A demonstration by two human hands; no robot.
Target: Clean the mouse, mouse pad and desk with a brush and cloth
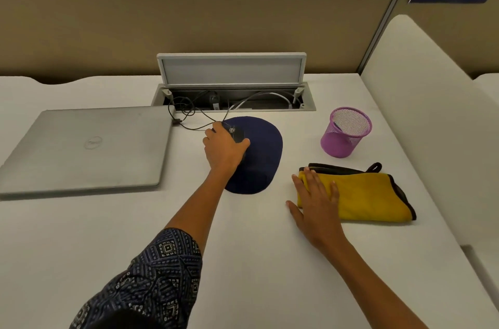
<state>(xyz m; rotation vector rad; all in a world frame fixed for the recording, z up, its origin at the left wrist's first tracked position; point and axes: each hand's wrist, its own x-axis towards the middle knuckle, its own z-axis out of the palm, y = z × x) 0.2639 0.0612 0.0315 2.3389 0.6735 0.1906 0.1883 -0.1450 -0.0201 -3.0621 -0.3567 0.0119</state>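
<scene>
While your left hand (225, 149) is cupped over the black wired mouse (237, 135), its fingers curled down around the body and holding it, work outward from the biggest surface. The white desk (243, 261) is flat and hard, so it should take firm wiping without shifting. The closed silver laptop (86, 148) sits at the left, and the mouse cable (189, 118) loops from it toward the open cable tray (235, 99), which holds several cords and what looks like a plug block.

The dark blue mouse pad (263, 150) lies at centre with the mouse on its far left part; judge it thin and floppy, so pin 1 edge when you brush it or it may creep. The folded yellow cloth (367, 197) with black trim lies right of the pad, soft and light. Your right hand (316, 202) rests flat on its near left end, fingers spread wide and gripping nothing; pinch a folded edge to lift it.

The mouse is likely light and smooth, so hold its sides and mind the cable's tug. The purple mesh cup (345, 132) stands beyond the cloth; a thin dark item shows through the mesh, possibly the brush, though you cannot tell.
</scene>
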